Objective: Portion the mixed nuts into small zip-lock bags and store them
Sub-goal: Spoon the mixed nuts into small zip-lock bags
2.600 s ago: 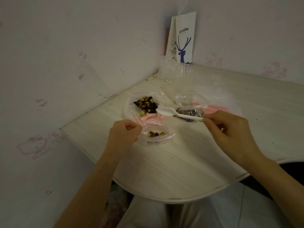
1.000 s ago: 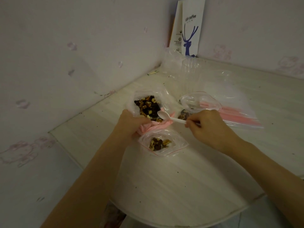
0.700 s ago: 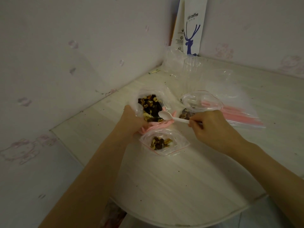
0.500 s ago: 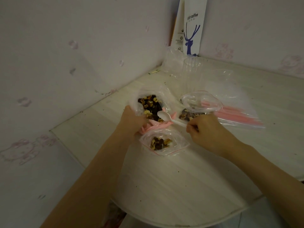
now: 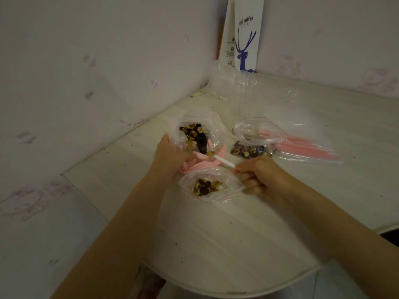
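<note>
Left hand (image 5: 170, 157): fingers curled, gripping the near rim of the large bag (image 5: 176, 131) and its bunched pink strip. The bag mouth is held open just beyond the fingertips, with the mixed nuts (image 5: 195, 137) inside.

Right hand (image 5: 261, 176): thumb and forefinger pinch the handle end of the white spoon (image 5: 224, 162), the other fingers curled under. The handle runs from the fingertips up-left. Its bowl end sits at the nuts in the large bag, largely hidden.

Small zip-lock bag (image 5: 228, 187): lies open on the table (image 5: 216, 234) between the two hands, just under the fingers, with a small heap of nuts inside.

Second filled bag (image 5: 259, 131): just beyond the right fingers. To its right lies a stack of empty bags (image 5: 308, 151). A clear cup (image 5: 248, 91) and a coffee pouch (image 5: 246, 39) are well beyond.
</note>
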